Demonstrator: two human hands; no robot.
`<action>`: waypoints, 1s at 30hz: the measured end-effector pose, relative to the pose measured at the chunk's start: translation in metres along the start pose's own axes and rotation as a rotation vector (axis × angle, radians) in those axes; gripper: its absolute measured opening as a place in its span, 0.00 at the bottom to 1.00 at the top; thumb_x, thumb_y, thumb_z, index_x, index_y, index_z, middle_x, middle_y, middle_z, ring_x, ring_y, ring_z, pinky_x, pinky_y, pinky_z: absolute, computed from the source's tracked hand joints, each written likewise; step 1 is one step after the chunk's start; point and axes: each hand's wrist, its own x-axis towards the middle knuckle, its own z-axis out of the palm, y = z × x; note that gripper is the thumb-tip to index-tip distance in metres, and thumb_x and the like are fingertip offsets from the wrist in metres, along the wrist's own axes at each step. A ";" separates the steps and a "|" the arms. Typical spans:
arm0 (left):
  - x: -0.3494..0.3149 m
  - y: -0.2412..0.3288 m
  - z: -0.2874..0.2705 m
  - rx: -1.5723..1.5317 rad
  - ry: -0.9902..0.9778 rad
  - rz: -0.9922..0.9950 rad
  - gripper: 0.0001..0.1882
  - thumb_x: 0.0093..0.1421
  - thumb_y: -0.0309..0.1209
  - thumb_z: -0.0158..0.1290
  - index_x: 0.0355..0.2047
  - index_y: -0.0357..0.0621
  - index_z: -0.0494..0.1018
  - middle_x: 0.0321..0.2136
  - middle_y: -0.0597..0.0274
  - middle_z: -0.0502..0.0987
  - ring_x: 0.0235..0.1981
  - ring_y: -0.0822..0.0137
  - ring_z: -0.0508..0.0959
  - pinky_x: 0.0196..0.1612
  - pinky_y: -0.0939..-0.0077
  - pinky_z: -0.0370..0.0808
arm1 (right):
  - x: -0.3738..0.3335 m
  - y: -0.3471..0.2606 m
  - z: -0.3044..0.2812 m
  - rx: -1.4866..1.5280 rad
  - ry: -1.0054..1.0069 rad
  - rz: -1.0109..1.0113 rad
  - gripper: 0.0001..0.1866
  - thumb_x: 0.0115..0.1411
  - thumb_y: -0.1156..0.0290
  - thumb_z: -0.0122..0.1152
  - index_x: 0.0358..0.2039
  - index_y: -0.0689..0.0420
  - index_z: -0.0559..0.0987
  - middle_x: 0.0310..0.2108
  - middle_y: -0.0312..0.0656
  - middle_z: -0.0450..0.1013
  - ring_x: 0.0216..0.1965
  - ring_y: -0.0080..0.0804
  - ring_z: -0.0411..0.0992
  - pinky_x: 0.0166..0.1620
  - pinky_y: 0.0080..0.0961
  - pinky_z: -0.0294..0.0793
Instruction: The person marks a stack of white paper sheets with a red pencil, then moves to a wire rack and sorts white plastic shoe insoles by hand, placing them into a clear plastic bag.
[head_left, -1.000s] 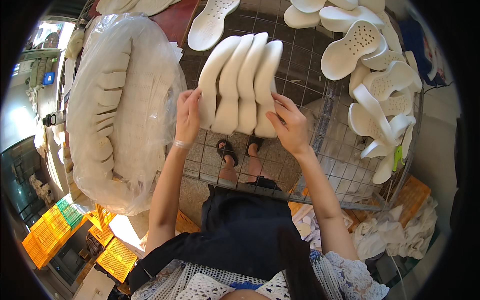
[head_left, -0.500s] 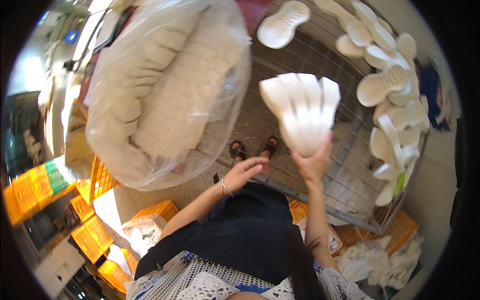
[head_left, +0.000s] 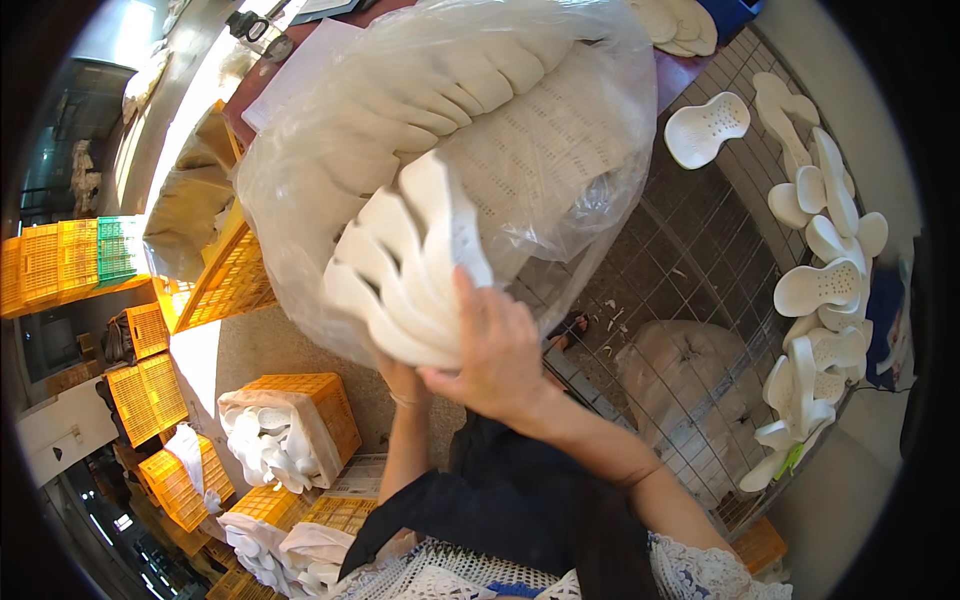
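A fanned bundle of white insoles (head_left: 400,270) is between my two hands, over the near edge of a large clear plastic bag (head_left: 300,250). My right hand (head_left: 500,345) is closed on the bundle's right side, its fingers on the perforated face of the outermost insole. Below the bundle, my left hand (head_left: 402,378) grips its lower end; most of its fingers are hidden behind the insoles. Inside the bag, more insoles (head_left: 490,75) lie overlapping in a row, beside a flat layer of insoles (head_left: 550,150) with perforated faces.
The bag rests over a wire mesh rack (head_left: 690,250). A single insole (head_left: 707,130) lies on the rack, and a loose pile of insoles (head_left: 820,290) lines its right edge. Orange crates (head_left: 325,400) stand at the lower left, some with sacks of white pieces. A full sack (head_left: 690,370) shows beneath the mesh.
The view has turned left. My right hand has carried the insole bundle from over the mesh leftward to the bag. My left hand, empty before, has come to the bundle's lower end.
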 end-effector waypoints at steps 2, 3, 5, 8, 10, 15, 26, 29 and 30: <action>-0.065 0.000 -0.001 0.262 0.044 -0.195 0.26 0.64 0.33 0.54 0.58 0.32 0.62 0.53 0.55 0.71 0.47 0.64 0.73 0.50 0.70 0.71 | 0.006 -0.010 0.038 0.000 -0.049 -0.032 0.57 0.37 0.50 0.75 0.63 0.66 0.58 0.42 0.51 0.66 0.43 0.45 0.67 0.47 0.41 0.66; -0.104 0.002 -0.009 0.178 0.082 -0.465 0.25 0.63 0.32 0.54 0.57 0.32 0.63 0.50 0.57 0.70 0.46 0.66 0.71 0.49 0.71 0.70 | 0.009 -0.008 0.051 -0.001 -0.143 -0.038 0.56 0.39 0.48 0.73 0.63 0.66 0.58 0.44 0.52 0.66 0.46 0.46 0.67 0.50 0.42 0.66; -0.158 0.000 -0.035 0.480 -0.053 -0.582 0.21 0.59 0.30 0.58 0.50 0.32 0.67 0.48 0.56 0.71 0.47 0.66 0.71 0.50 0.71 0.69 | 0.010 0.019 0.065 0.016 -0.300 -0.079 0.52 0.46 0.47 0.69 0.63 0.65 0.58 0.53 0.54 0.63 0.57 0.49 0.61 0.58 0.47 0.59; -0.178 0.006 -0.075 0.300 0.035 -0.913 0.22 0.55 0.31 0.62 0.47 0.32 0.70 0.44 0.53 0.74 0.44 0.63 0.75 0.48 0.66 0.72 | -0.019 0.106 0.047 -0.139 -0.388 0.037 0.45 0.56 0.43 0.59 0.64 0.63 0.60 0.67 0.51 0.52 0.70 0.49 0.45 0.67 0.57 0.43; -0.151 0.022 -0.079 0.361 0.059 -0.985 0.23 0.58 0.33 0.60 0.50 0.31 0.71 0.43 0.51 0.77 0.47 0.60 0.76 0.50 0.65 0.72 | -0.069 0.166 0.014 -0.427 -0.213 0.117 0.44 0.55 0.42 0.57 0.63 0.61 0.62 0.68 0.50 0.52 0.70 0.46 0.45 0.67 0.57 0.44; -0.031 0.083 0.049 1.184 -1.973 -0.929 0.25 0.59 0.37 0.59 0.53 0.35 0.70 0.42 0.50 0.78 0.47 0.56 0.76 0.53 0.66 0.70 | -0.212 0.262 -0.125 -0.256 -0.180 0.251 0.32 0.54 0.53 0.63 0.56 0.56 0.72 0.65 0.50 0.58 0.67 0.45 0.54 0.64 0.48 0.54; -0.075 -0.047 0.588 0.071 -1.497 -1.197 0.45 0.64 0.67 0.27 0.67 0.44 0.49 0.59 0.40 0.65 0.54 0.46 0.73 0.51 0.43 0.75 | -0.214 0.405 -0.360 0.014 0.523 0.756 0.23 0.52 0.72 0.65 0.50 0.53 0.70 0.36 0.45 0.75 0.41 0.43 0.74 0.47 0.37 0.72; -0.108 -0.084 0.548 -0.231 -1.426 -1.747 0.56 0.53 0.77 0.30 0.69 0.47 0.44 0.62 0.36 0.60 0.53 0.35 0.72 0.49 0.29 0.72 | -0.295 0.369 -0.361 -0.490 0.529 0.660 0.19 0.49 0.75 0.65 0.44 0.55 0.77 0.39 0.42 0.76 0.48 0.37 0.72 0.53 0.32 0.68; -0.115 -0.094 0.520 -0.198 -1.441 -1.664 0.58 0.51 0.78 0.34 0.69 0.49 0.43 0.62 0.36 0.59 0.55 0.32 0.69 0.46 0.24 0.71 | -0.318 0.362 -0.367 -0.788 0.548 0.769 0.17 0.48 0.76 0.65 0.42 0.56 0.78 0.40 0.42 0.76 0.49 0.36 0.72 0.54 0.33 0.68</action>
